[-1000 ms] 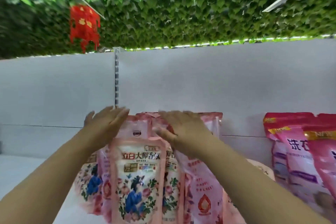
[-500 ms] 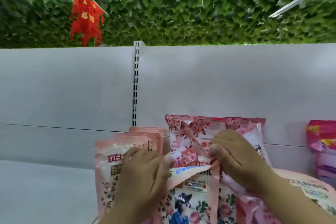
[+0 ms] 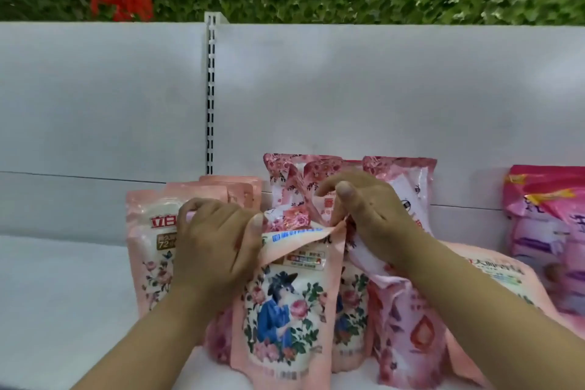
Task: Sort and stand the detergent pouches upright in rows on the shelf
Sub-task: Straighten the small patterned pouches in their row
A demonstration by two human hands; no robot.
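We pinch the front pouch's [image 3: 285, 304] folded top with left hand [image 3: 215, 250] and right hand [image 3: 367, 215], both grips pressed together on it, on the shelf [image 3: 63, 294].

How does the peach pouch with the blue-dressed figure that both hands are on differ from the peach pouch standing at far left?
The peach plastic pouch with the blue-dressed figure has its top folded forward, pinched by the left hand and right hand; the far-left peach pouch has a flat, straight top and the left hand partly hides it. The first stands nearer the camera; the second stands further back. Both are peach with rose prints.
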